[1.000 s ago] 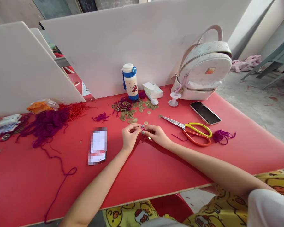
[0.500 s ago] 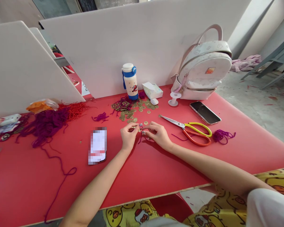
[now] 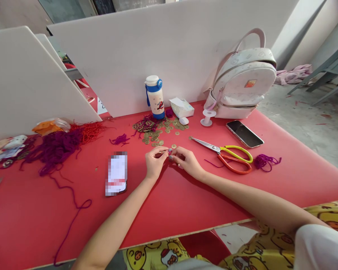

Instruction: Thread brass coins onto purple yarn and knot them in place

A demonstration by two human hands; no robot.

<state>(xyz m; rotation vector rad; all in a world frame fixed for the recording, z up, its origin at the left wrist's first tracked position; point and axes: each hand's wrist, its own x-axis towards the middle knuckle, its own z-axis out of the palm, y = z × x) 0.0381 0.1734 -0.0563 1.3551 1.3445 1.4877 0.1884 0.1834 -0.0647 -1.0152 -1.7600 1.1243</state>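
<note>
Since the earlier frame, the fingertips have drawn closer together, and the tail of cord [image 3: 169, 152] hanging below them has gone from sight. At the left of the frame, a purple pile [image 3: 59, 146] lies on the surface [image 3: 146, 221]. Left of centre is a phone [image 3: 116, 172]. At centre, the left hand [image 3: 155, 162] pinches the cord, with coins [image 3: 147, 138] just beyond. The right hand [image 3: 187, 162] pinches it too, fingertips against the left's. Fingers cover most of the cord, so a loosened pinch could let it slip; a forward push could scatter coins. Right of centre, a careless elbow might knock the scissors [image 3: 206, 144].
</note>
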